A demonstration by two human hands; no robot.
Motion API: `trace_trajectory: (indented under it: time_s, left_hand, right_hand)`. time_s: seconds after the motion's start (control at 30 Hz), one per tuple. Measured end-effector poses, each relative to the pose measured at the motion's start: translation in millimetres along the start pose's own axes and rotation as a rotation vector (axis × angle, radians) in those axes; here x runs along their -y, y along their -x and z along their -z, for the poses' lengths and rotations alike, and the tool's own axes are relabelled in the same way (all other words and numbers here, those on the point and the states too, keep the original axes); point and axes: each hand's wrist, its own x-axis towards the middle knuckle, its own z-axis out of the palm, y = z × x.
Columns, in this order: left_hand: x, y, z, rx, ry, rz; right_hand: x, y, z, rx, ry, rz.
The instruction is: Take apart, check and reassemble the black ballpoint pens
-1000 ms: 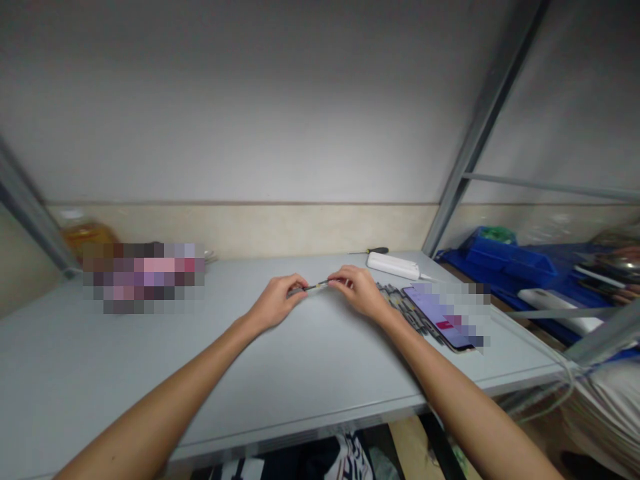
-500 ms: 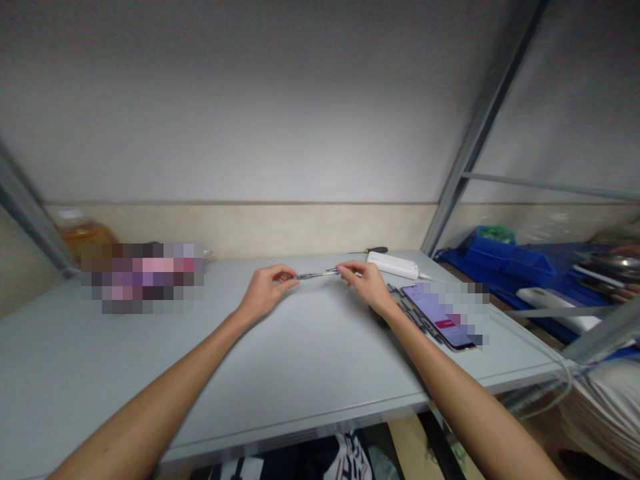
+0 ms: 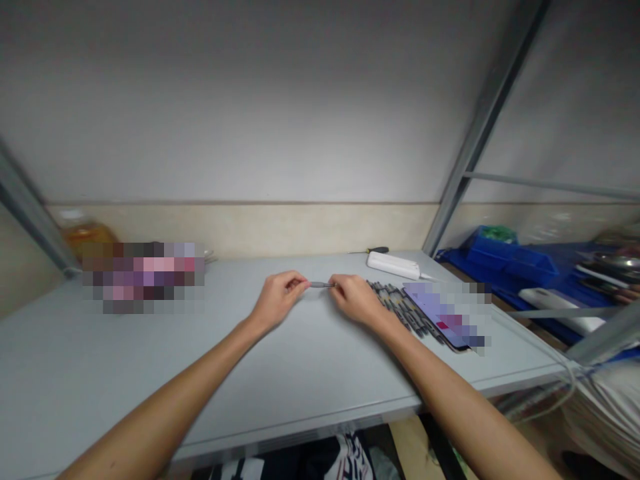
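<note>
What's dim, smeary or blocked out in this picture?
Head view: the wall glows mid-picture, darkening toward the top; head view: mosaic blocks hide a patch on the table and part of the phone; head view: the bottle looks soft, and the slender grey piece between left hand and right hand lacks fine detail.

Dim light | wall (image 3: 310, 147) palest mid-frame, darker above | right edge smeared, stretched

Grey wall (image 3: 250, 140), pale table (image 3: 295, 373), metal post (image 3: 477, 143)
</note>
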Motion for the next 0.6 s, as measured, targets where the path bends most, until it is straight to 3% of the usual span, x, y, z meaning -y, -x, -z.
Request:
trace_trajectory:
  time_s: [0.13,0.37,0.6]
  left_hand:
    - [0.8,-0.5,1.1,-0.061,-0.075,-0.111]
    - [12.3,-0.4,1.8,-0.072,-0.042,-0.1]
    - [9.2,1.0,2.8,-0.052,-0.389,-0.194]
  right_hand:
    - [-1.1,-0.5,-0.1,0.03,0.078,-0.163]
    - [-7.9,-2.6,0.8,0.036,0.055,-0.256]
    - [-2.2,-0.7,4.3,0.126,0.073,-0.27]
